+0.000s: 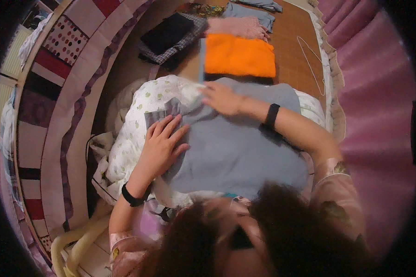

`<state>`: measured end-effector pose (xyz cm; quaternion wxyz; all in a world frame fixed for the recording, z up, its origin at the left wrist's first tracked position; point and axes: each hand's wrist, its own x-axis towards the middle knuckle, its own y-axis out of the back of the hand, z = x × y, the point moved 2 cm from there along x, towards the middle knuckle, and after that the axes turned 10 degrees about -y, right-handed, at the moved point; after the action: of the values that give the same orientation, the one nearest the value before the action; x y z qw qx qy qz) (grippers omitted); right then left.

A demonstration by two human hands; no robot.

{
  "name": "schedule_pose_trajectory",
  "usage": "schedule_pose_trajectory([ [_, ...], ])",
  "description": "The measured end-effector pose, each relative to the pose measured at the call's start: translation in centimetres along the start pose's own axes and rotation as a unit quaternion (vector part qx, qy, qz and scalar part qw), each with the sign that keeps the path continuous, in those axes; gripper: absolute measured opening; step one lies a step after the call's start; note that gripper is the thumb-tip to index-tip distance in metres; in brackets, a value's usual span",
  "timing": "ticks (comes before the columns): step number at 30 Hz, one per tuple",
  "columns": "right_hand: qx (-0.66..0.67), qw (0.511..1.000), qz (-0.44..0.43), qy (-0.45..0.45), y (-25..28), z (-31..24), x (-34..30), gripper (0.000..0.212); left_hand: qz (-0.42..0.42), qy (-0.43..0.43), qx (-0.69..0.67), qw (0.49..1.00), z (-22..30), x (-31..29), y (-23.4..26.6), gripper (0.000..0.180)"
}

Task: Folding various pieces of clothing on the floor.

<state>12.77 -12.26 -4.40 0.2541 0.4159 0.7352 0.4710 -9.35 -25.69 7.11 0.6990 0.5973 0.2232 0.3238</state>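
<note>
A grey garment (245,143) lies spread across a white quilt with a small green pattern (152,92). My left hand (162,145) rests with fingers apart on the garment's left edge, near a creased corner. Farther off, my right hand (222,98) reaches across the garment's upper part; its fingers are stretched out toward the left and slightly blurred. Neither hand appears to grip the cloth. Black bands circle both wrists. Dark hair at the bottom hides part of the garment's near edge.
Beyond the garment lie a folded orange cloth (239,56), a pink textured cloth (235,28), folded grey-blue clothes (252,17) and a dark stack (168,34). A white hanger (312,64) sits on the brown mat (291,41). A pink curtain (374,115) hangs at right, patchwork fabric (37,106) at left.
</note>
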Motion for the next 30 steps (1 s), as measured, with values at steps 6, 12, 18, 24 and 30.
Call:
schedule_pose_trajectory([
  [6, 0.126, 0.922, -0.15, -0.334, 1.8, 6.6, 2.7, 0.064, -0.058, 0.071, -0.117, 0.989, -1.3, 1.3, 1.4, 0.045],
  [12, 0.427, 0.77, -0.118, -0.458, 0.4, 7.5, 5.2, 0.062, 0.158, 0.103, 0.001, 0.982, -3.8, 3.7, 1.4, 0.062],
  [18, 0.553, 0.75, -0.122, -0.341, 1.5, 13.3, 5.5, 0.035, 0.157, 0.081, -0.098, 0.979, -4.1, 3.2, 1.5, 0.041],
  [24, 0.615, 0.761, -0.014, -0.204, 6.6, 12.6, 3.4, 0.018, 0.137, -0.108, -0.118, 0.978, -0.3, 1.4, 3.2, 0.02],
  [30, 0.432, 0.845, -0.068, -0.307, 5.9, 11.2, 3.2, 0.013, 0.082, -0.141, -0.124, 0.979, 0.5, 0.8, 2.0, 0.023],
])
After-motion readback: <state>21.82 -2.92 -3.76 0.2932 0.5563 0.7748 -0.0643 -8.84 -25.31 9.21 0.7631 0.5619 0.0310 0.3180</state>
